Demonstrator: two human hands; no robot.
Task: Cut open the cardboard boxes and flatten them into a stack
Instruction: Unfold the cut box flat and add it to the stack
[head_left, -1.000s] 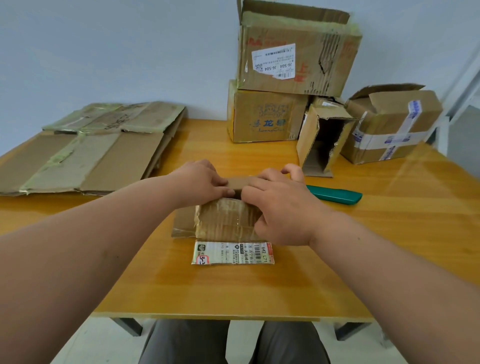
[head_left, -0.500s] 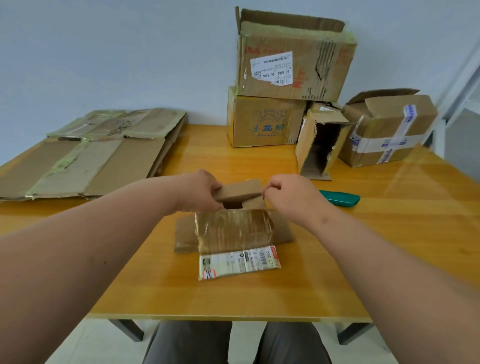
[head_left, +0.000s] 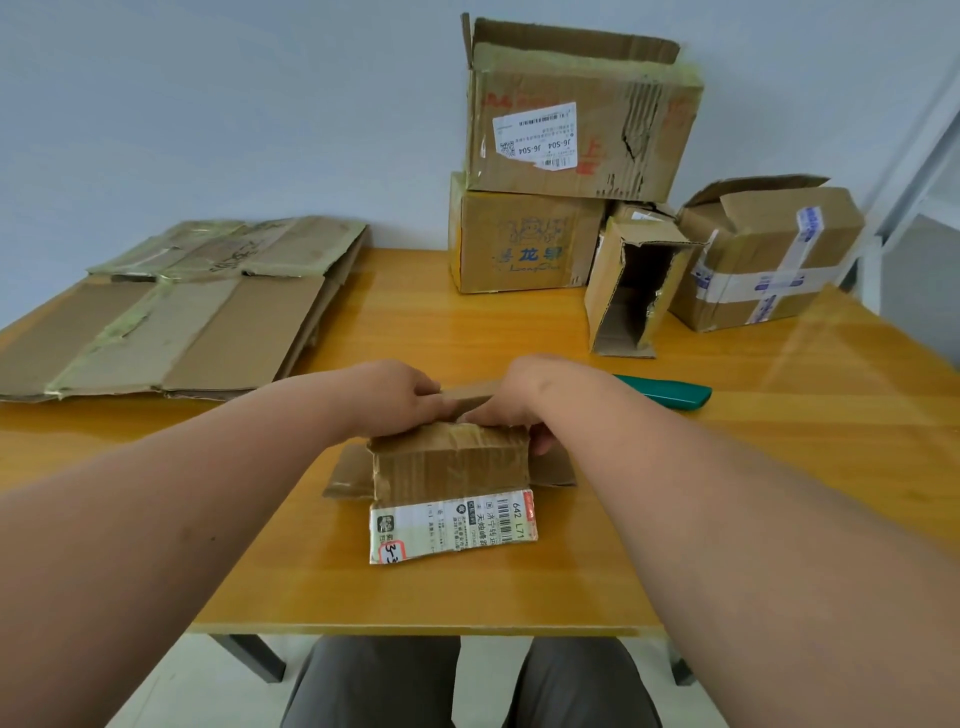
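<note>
The wooden table (head_left: 519, 597) fills the scene, its near edge running just above the person's knees, its left and right edges angling away toward the wall; a wide strip of bare top lies between that near edge and the work. On the far left a stack of flattened cardboard (head_left: 171, 332) reaches the table's left edge; at the far right stand the uncut boxes: a large open box (head_left: 582, 119) on top of a printed box (head_left: 519, 244), a taped box (head_left: 769, 260) at the right, and a narrow open box (head_left: 634, 291) tipped between them; a lane of bare wood separates these from the stack. Near centre sits the small box (head_left: 452, 462), partly collapsed, its labelled flap (head_left: 452, 525) lying flat toward the near edge, side flaps splayed left and right. The left hand (head_left: 389, 400) and right hand (head_left: 530, 395) curl over its far top edge, gripping the rear flap between them. A green cutter (head_left: 670, 392) lies just right of the right wrist.
</note>
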